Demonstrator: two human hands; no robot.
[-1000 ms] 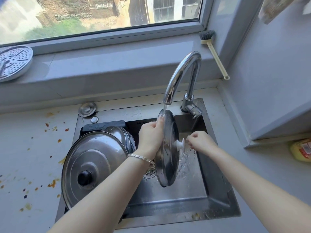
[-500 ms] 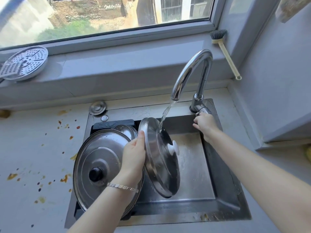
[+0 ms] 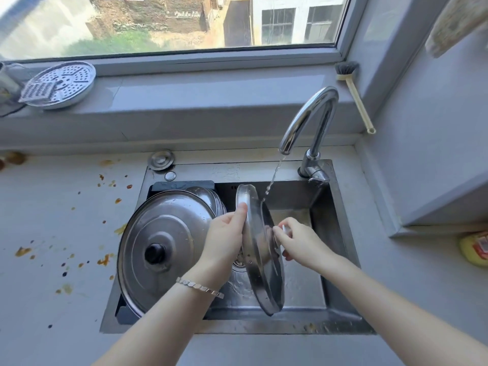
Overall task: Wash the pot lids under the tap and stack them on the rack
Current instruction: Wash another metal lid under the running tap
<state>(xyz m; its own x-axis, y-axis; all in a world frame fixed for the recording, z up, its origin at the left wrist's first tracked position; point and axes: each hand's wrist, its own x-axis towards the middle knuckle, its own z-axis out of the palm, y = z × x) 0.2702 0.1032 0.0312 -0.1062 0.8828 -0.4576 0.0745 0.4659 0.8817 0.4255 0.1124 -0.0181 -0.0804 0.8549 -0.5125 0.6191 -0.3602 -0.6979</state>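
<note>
One wide-angle view from the person's head, facing forward and down, close above the sink [image 3: 264, 329], tap [image 3: 309, 114] at far right, window [image 3: 169, 25] along the far side

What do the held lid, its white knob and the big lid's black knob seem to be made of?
Held lid: probably stainless steel, polished; silvery with mirror reflections. White knob: perhaps plastic, mostly hidden. Black knob: slightly glossy, probably plastic.

Glossy steel lid [image 3: 260, 249], tap [image 3: 307, 120] and sink [image 3: 340, 323]; matt, stained counter [image 3: 52, 233].
</note>
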